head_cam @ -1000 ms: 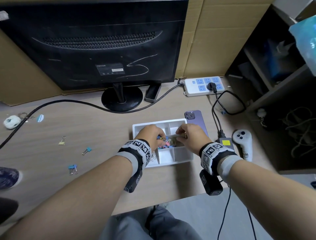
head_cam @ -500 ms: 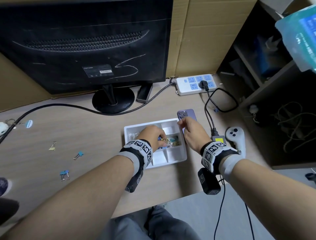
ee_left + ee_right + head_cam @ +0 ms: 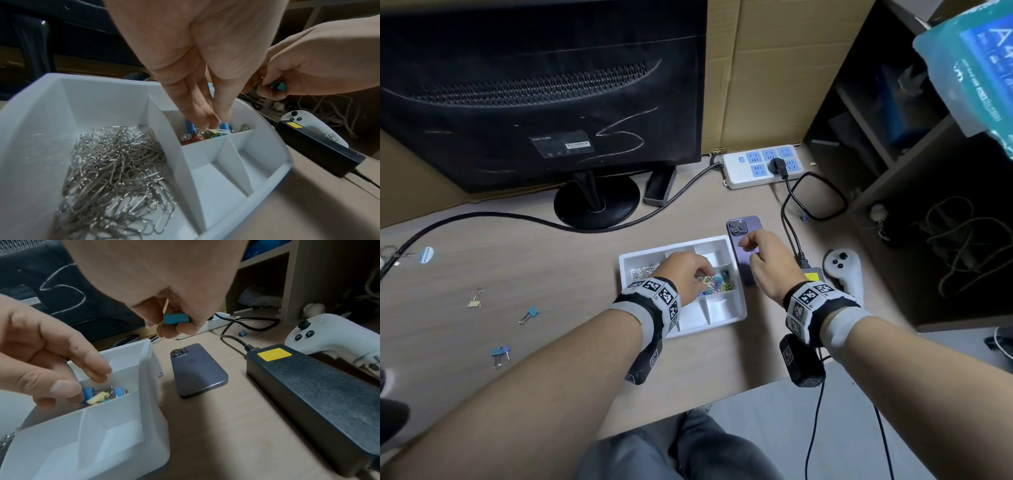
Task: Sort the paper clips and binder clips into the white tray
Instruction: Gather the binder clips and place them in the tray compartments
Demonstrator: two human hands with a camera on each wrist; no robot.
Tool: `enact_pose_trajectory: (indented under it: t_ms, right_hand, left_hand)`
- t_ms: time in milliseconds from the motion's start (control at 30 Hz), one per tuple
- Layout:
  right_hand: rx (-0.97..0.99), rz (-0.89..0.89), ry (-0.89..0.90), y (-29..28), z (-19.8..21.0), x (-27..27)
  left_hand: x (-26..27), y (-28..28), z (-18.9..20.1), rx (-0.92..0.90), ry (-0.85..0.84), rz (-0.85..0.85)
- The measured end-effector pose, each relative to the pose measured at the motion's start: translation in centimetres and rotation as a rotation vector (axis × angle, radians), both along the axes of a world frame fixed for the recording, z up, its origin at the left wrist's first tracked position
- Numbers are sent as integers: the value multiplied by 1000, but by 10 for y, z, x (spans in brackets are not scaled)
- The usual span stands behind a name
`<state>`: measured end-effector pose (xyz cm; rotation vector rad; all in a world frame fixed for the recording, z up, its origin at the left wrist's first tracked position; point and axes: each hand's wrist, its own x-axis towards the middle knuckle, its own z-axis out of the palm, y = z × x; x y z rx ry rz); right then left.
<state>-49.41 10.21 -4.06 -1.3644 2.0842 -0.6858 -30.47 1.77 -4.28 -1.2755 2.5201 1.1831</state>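
The white tray (image 3: 740, 303) sits mid-desk. Its big left compartment holds a heap of silver paper clips (image 3: 115, 162); a middle compartment holds coloured binder clips (image 3: 102, 395). My left hand (image 3: 705, 278) reaches down into that compartment, fingertips (image 3: 213, 123) pinched together on a binder clip in the pile. My right hand (image 3: 751, 245) hovers right of the tray, over the phone, pinching a teal binder clip (image 3: 176, 318). On the desk to the left lie three loose binder clips: a gold one (image 3: 475, 298) and two blue ones (image 3: 529, 315) (image 3: 500, 354).
A purple phone (image 3: 744, 226) lies against the tray's right side, then a black power adapter (image 3: 308, 386) and a white controller (image 3: 844, 274). Another blue binder clip (image 3: 242, 333) lies by the black cable. Monitor (image 3: 544, 102) and power strip (image 3: 762, 166) stand behind; shelves stand at right.
My right hand has left the tray and moved right and back over the phone, carrying the teal binder clip. The left hand has stayed in the binder clip compartment.
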Motion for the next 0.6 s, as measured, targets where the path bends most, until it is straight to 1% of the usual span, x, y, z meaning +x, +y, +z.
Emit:
enact_pose_trajectory:
  t_ms: [67,133,267,333,433,500,600]
  right_hand:
    - [14,8,-11,-1,3,2]
    - [10,23,-33,-3,4,6]
    - [-17,105,-204,-6,4,19]
    - [32,142,-252,-8,6,33]
    - [131,229,-310,-8,8,59]
    - [168,261,-293,-5,4,74]
    - [202,323,-145,0,-2,86]
  left_hand:
    - [4,-1,3,-18,10,-20]
    - [11,-2,6,-29,33,-3]
    - [32,-10,9,-132,12,86]
    - [45,-12,10,-175,-20,126]
    - [64,-13,9,-196,-24,160]
    - [75,-11,8,-196,-33,172]
    - [90,-7,4,-195,-22,188]
